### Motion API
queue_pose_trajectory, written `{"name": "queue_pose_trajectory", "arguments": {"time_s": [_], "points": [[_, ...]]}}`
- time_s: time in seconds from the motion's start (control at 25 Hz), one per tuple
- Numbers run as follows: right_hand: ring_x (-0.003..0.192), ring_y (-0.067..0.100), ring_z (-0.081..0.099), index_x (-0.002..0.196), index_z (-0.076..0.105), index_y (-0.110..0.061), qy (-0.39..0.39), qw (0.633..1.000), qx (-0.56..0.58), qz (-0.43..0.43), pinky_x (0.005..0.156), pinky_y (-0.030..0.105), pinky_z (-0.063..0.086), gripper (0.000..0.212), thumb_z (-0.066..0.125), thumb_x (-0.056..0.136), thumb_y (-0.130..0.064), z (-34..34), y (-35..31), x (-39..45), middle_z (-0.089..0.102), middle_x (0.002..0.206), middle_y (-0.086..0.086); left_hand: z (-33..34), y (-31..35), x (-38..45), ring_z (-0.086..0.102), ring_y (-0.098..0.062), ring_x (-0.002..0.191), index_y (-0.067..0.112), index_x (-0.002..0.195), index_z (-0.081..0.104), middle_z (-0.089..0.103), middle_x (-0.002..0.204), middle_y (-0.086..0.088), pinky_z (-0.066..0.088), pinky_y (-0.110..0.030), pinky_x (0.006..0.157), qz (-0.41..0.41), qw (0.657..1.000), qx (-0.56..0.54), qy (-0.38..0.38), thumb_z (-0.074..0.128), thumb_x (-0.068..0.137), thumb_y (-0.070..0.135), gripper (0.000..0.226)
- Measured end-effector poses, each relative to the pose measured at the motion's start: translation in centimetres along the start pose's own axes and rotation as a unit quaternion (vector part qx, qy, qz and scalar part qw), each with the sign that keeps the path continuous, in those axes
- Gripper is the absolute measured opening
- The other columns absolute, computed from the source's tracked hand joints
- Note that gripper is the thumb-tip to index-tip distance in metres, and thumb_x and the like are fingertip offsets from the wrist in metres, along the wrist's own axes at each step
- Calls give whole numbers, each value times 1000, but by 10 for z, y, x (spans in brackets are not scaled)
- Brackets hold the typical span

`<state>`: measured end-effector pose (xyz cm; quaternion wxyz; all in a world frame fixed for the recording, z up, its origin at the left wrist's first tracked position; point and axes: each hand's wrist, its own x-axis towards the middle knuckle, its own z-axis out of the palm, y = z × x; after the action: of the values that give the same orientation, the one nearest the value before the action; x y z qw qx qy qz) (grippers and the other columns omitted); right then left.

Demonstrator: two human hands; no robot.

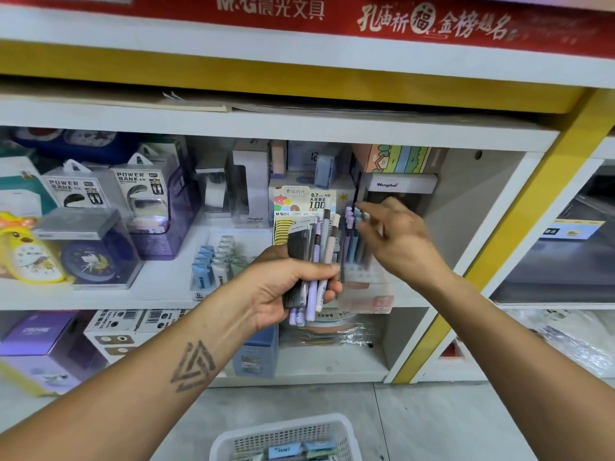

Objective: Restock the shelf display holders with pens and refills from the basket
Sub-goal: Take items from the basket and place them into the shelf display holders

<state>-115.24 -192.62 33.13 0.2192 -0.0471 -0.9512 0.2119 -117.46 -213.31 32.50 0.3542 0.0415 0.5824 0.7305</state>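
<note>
Left hand [293, 287] of mine gripped a bundle of pens and refills [314, 261], fingers curled round it, upright before the shelf. Just to its right my right hand [392, 234] reached over the display holder [362, 277], fingertips at the tops of the pastel pens [354, 241] standing in it; blur hid whether they pinched any. Near me the white basket [332, 427] held small packs [299, 449].

Open shelf bay [472, 207] right of the pen holder [357, 257] gives room; power bank boxes [139, 194] crowd the left.
</note>
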Motion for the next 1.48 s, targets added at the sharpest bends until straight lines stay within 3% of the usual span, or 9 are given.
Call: {"name": "queue_pose_trajectory", "arguments": {"time_s": [0.08,0.16,0.28,0.4,0.52,0.64,0.72,1.08,1.48], "points": [[57,12,60,114,66,-19,-65,954,279,87,50,28,47,25,64,96,-35,-1,-15,-3,71,76,2,4,-1,1,72,-28,67,-3,87,74,71,76,-23,59,-30,57,5,1000,7,-2,77,75,-5,13],[49,16,59,108,64,-5,-103,887,431,131,44,25,43,22,71,92,-19,-2,-22,-6,69,65,7,9,-3,1,72,-28,68,-3,93,73,71,77,-23,59,-30,57,7,1000,7,-11,75,77,-5,17],[53,21,60,103,64,5,-74,840,512,166,50,24,51,17,70,88,1,-14,-17,-8,68,69,16,15,-3,2,73,-31,73,-6,98,70,72,81,-24,61,-33,60,4,999,-19,-34,74,78,-1,21],[56,23,60,102,67,3,33,816,544,194,56,27,55,12,65,89,4,-32,0,-5,69,77,21,16,-2,5,74,-36,78,-11,93,66,71,85,-28,63,-41,68,-12,998,-57,-28,67,83,-5,11],[56,24,64,106,66,-1,122,869,453,158,54,27,56,13,65,93,-3,-44,20,-4,71,77,19,15,-2,7,73,-40,81,-11,93,62,71,84,-30,62,-44,66,-5,998,-67,-7,64,83,-11,10],[66,22,71,101,67,-8,122,939,309,93,63,30,60,7,65,94,-8,-46,31,-8,72,77,13,15,-3,8,73,-39,75,-7,93,61,71,77,-27,62,-44,62,5,998,-61,4,65,82,-12,13],[72,19,72,100,69,-13,109,962,239,77,73,36,61,6,66,94,-11,-42,36,-10,72,78,8,15,-4,9,74,-36,74,-6,91,62,71,75,-25,62,-43,63,2,999,-50,3,67,82,-10,10],[72,-3,70,102,67,-22,43,990,138,4,77,34,61,10,65,95,-15,-18,32,-14,72,84,-6,7,-7,14,74,-35,78,-6,97,65,72,83,-24,62,-38,64,6,999,-35,-4,73,77,-9,22],[72,2,68,96,56,-21,23,995,98,-3,69,29,59,12,65,95,-15,-18,34,-12,69,82,-4,8,-9,8,74,-37,81,-8,105,66,73,89,-26,60,-33,62,19,999,-22,-21,76,72,-9,34]]}}
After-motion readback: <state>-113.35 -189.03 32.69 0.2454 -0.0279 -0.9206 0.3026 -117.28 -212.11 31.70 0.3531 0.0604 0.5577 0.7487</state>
